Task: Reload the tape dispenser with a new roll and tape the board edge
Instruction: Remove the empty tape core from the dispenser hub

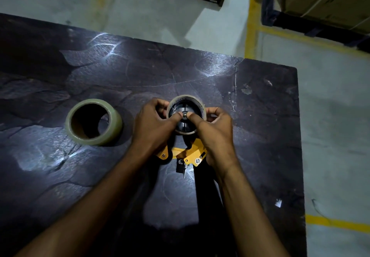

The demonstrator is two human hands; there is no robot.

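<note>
On the dark board (240, 96), left hand (154, 126) and right hand (214, 130) both clasp the dispenser's ring (186, 114), thumbs pressed together on its hub; a full tape roll (93, 122) lies left.

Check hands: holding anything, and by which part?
Both hands, left and right, grip the thin roll on the dispenser: fingers around its outer rim, thumbs pressing the hub. The full roll lies untouched.

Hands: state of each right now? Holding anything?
Left hand: closed on the spool on the dispenser, thumb pressing the hub.
Right hand: closed on the same spool, thumb on the hub.
</note>
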